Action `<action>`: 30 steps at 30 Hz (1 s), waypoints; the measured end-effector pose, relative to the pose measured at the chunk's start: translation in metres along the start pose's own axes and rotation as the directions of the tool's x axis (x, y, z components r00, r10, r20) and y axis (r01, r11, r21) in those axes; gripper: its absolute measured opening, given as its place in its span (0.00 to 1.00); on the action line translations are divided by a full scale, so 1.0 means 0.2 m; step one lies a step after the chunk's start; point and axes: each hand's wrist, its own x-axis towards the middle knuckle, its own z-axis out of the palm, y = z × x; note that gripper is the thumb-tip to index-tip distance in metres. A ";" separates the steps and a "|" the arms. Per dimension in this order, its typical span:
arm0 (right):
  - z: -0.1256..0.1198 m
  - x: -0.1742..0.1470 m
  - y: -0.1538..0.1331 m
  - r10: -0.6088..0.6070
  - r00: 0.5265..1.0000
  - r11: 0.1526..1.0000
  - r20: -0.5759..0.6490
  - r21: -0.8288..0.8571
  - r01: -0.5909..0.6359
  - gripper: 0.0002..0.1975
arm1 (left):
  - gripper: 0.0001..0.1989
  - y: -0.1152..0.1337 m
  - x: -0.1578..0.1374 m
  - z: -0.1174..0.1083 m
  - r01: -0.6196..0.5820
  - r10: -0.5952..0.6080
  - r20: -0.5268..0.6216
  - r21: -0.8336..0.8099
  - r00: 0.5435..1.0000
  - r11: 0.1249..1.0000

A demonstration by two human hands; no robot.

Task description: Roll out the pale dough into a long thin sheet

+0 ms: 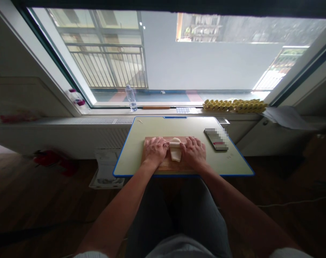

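A small light-coloured rolling pin [175, 144] lies crosswise over a flat strip of pale dough [176, 155]. The dough rests on a wooden board [168, 166], and a rounded end of it shows beyond the pin. My left hand [155, 149] curls over the pin's left end. Over the opposite end, my right hand [193, 150] bends its fingers in the same way. Both hands press down close to the board, and they cover the pin's ends.
Beneath the board stands a small pale table [127, 161] with a blue rim. A phone [216, 139] lies at its right. On the window sill are a clear bottle [131, 98], yellow egg trays [235, 105] and papers [289, 117]. A white box [107, 172] sits below left.
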 end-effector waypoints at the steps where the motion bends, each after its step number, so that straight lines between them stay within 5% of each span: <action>1: 0.00 -0.01 0.00 -0.002 1.000 1.000 -0.001 -0.006 0.002 0.31 | 0.21 0.00 -0.01 -0.01 0.000 0.000 0.001 -0.009 1.000 1.000; 15: 0.01 -0.16 0.01 -0.022 1.000 0.998 -0.001 -0.060 0.022 0.33 | 0.24 0.02 -0.11 -0.05 0.005 -0.004 0.031 -0.044 1.000 0.999; 30: -0.03 0.10 0.00 -0.042 0.994 0.998 0.101 -0.033 0.046 0.36 | 0.28 -0.01 0.09 0.03 0.133 -0.132 0.145 0.007 0.981 0.991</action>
